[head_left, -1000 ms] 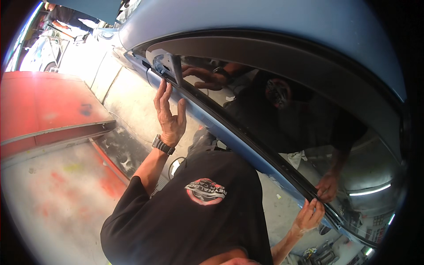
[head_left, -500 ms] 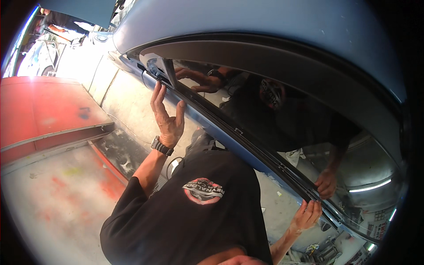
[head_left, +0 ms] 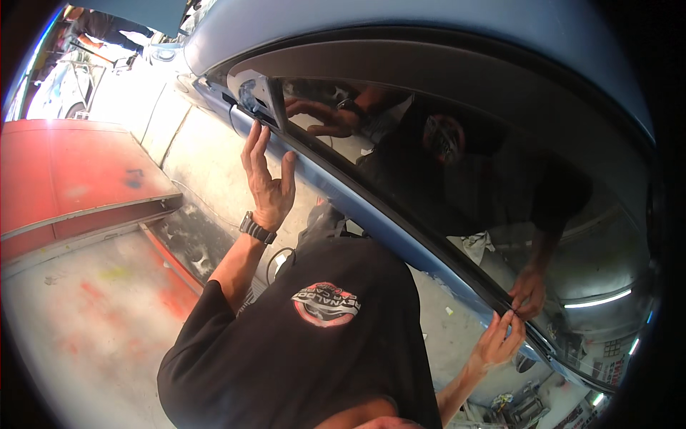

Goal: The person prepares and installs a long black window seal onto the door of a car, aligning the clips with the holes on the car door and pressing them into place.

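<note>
A long black window trim strip (head_left: 400, 201) runs along the base of the dark side window (head_left: 486, 189) of a blue car door (head_left: 343, 191). At its front end, beside the mirror corner panel (head_left: 251, 91), my left hand (head_left: 270, 196) is open. Its fingers are stretched out, with the fingertips touching the strip and the thumb held apart. Toward the rear end, my right hand (head_left: 499, 342) has its bent fingers closed at the strip's edge. The glass mirrors both hands and my black shirt (head_left: 300, 357).
To the left lies a red panel (head_left: 78, 179), with a paint-spotted pale surface (head_left: 93, 307) below it. The car's blue roof (head_left: 429, 32) curves overhead. A person (head_left: 107, 28) is at the far left, near a white car (head_left: 61, 93). Workshop clutter (head_left: 529, 407) sits at lower right.
The strip has tipped toward the glass: its grooved, clipped side showed before, and a smoother face shows now. My right hand has moved slightly up with it; the left hand has stayed nearly in place.
</note>
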Available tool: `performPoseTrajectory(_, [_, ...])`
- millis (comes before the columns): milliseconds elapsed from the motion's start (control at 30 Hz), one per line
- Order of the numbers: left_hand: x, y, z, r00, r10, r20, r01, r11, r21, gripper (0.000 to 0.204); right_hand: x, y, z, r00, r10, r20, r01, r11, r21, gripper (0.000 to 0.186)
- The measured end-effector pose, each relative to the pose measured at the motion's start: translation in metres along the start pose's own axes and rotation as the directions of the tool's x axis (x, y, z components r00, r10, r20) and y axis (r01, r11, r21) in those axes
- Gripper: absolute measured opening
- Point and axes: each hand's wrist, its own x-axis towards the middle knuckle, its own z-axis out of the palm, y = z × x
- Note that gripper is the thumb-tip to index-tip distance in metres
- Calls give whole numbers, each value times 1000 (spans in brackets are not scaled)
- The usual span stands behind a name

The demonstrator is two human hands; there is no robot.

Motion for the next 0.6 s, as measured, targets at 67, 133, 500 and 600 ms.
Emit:
performPoseTrajectory(67, [1, 0, -1, 1000, 16, -3, -16, 1000, 17, 51, -1, 1, 2, 1000, -3, -22, 3, 1000, -7, 30])
performPoseTrajectory(133, [2, 1, -2, 999, 34, -25, -33, 999, 26, 49, -5, 3, 5, 999, -13, -50, 12, 1000, -14, 29])
performPoseTrajectory(500, [1, -20, 0, 986, 114, -123, -109, 993, 44, 34, -4, 2, 1, 995, -86, -55, 87, 996, 7, 29])
performPoseTrajectory(600, [0, -26, -1, 982, 159, -102, -156, 987, 39, 35, -9, 1, 7, 994, -81, -77, 81, 997, -9, 28])
